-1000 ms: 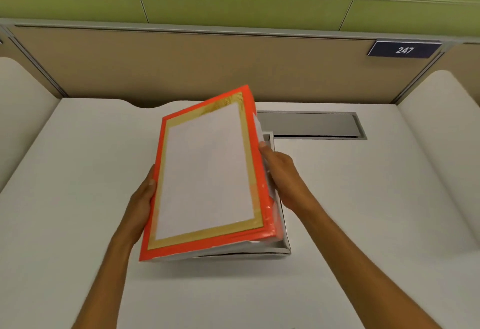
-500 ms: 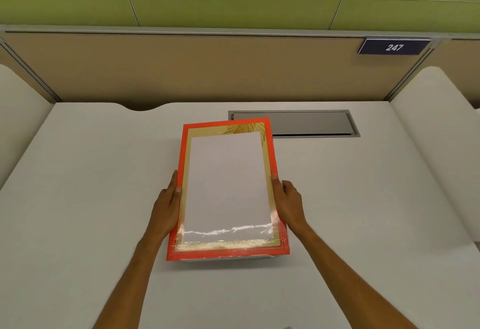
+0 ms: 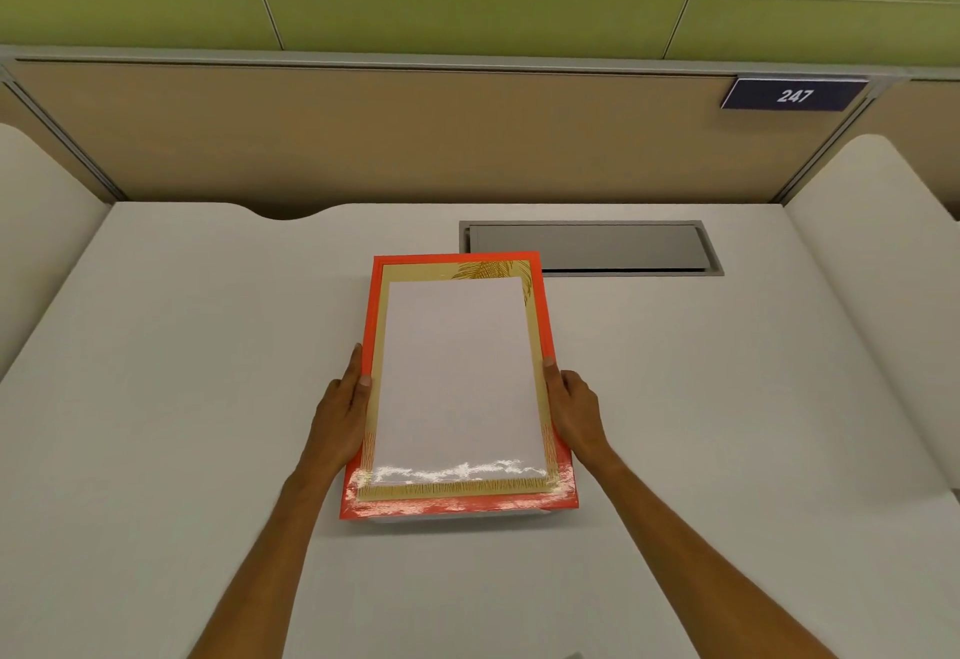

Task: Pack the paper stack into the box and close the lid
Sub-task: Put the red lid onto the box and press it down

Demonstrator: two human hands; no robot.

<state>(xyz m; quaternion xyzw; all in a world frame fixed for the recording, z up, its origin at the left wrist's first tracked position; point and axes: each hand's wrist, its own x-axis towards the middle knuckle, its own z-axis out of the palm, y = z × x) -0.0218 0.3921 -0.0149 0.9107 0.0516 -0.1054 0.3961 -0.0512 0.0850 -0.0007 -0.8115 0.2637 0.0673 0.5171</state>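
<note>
An orange lid [image 3: 457, 377] with a gold border and a white centre panel lies flat on top of the box in the middle of the white desk [image 3: 182, 398]. Only a thin pale strip of the box [image 3: 457, 517] shows under the lid's near edge. The paper stack is hidden. My left hand [image 3: 337, 414] presses against the lid's left side, fingers stretched along the edge. My right hand [image 3: 574, 411] holds the lid's right side the same way.
A grey metal cable hatch [image 3: 592, 247] is set into the desk just behind and to the right of the box. A tan partition [image 3: 415, 138] with a dark plate reading 247 [image 3: 794, 94] closes the back. White side panels flank the desk.
The lid, tilted up on its left side a second ago, has come down flat onto the box. Both hands have slid to its long sides, and have barely moved in the last half second.
</note>
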